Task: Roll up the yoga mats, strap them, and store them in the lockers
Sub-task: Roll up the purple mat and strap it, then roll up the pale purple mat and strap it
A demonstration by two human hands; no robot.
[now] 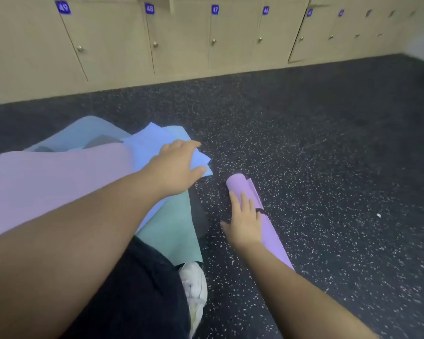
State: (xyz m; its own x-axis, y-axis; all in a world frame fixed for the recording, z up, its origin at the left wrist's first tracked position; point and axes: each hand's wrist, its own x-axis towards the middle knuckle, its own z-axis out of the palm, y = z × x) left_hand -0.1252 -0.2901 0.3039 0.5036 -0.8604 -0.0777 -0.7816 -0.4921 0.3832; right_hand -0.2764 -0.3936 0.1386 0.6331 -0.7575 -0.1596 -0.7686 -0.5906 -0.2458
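Note:
A rolled purple yoga mat (267,223) lies on the dark speckled floor, with a black strap (260,211) around its middle. My right hand (244,223) rests flat on the roll, fingers straight. To the left lies a loose pile of unrolled mats: a pink one (47,184), a blue one (147,145) and a green one (174,228). My left hand (178,165) presses on the blue mat's corner with its fingers spread.
A row of beige lockers (181,40) with numbered purple tags and round knobs lines the far wall, doors shut. My dark trouser leg (137,289) and white shoe (195,289) are at the bottom centre. Speckled floor (328,155) stretches to the right.

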